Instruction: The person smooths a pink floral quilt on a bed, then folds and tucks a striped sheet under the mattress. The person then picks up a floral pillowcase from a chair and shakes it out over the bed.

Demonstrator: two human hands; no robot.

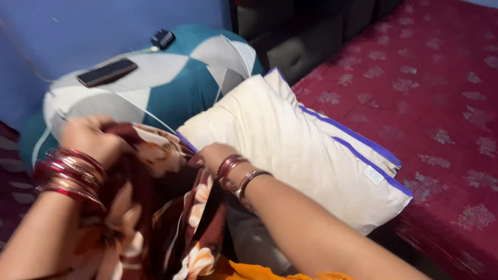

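While both hands grip the floral cover (171, 207), left hand (88, 137) bunching it, right hand (215, 155) pinching its edge, the pillow (295, 150) (cream, blue-striped) lies mostly uncovered.

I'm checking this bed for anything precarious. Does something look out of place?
Yes: a dark phone lies on top of the rounded teal and white pillow, with a charger and cable beside it, a sloping perch.

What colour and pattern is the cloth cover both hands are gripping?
The pillow cover is dark maroon with cream and orange flowers, seen in the head view.
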